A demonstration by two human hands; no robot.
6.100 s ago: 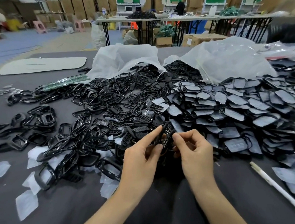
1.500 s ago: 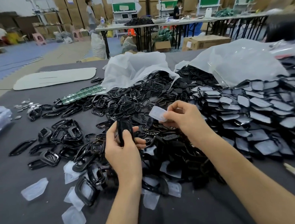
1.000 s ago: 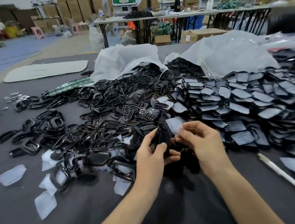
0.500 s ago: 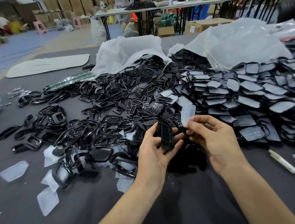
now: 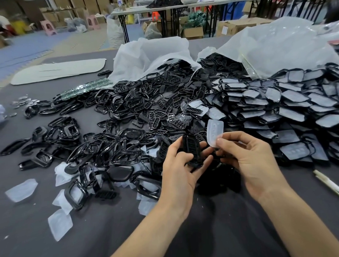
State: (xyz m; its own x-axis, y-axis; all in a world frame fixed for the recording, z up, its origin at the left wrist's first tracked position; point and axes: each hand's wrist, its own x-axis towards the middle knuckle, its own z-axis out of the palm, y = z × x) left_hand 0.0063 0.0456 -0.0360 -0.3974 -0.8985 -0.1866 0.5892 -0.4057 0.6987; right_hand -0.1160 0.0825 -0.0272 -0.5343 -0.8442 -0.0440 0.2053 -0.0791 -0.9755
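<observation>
My left hand (image 5: 181, 173) grips a black slotted plastic shell (image 5: 192, 149) upright above the dark table (image 5: 208, 233). Just to its right, my right hand (image 5: 249, 159) pinches a translucent white rubber pad (image 5: 214, 132) by its lower edge, the pad standing up beside the shell. Both hands hover over a wide heap of black frames and slotted shells (image 5: 144, 114). A stack of black parts with pale pads fitted (image 5: 292, 107) fills the right side.
Two white plastic bags (image 5: 152, 55) lie open behind the heaps. Loose translucent pads (image 5: 60, 223) lie scattered at the left front. A white stick (image 5: 332, 185) lies at the right edge. A pale flat board (image 5: 59, 70) is at the back left.
My right hand has raised the translucent pad upright beside the shell. My left hand has turned the black shell to face me. The view has shifted slightly.
</observation>
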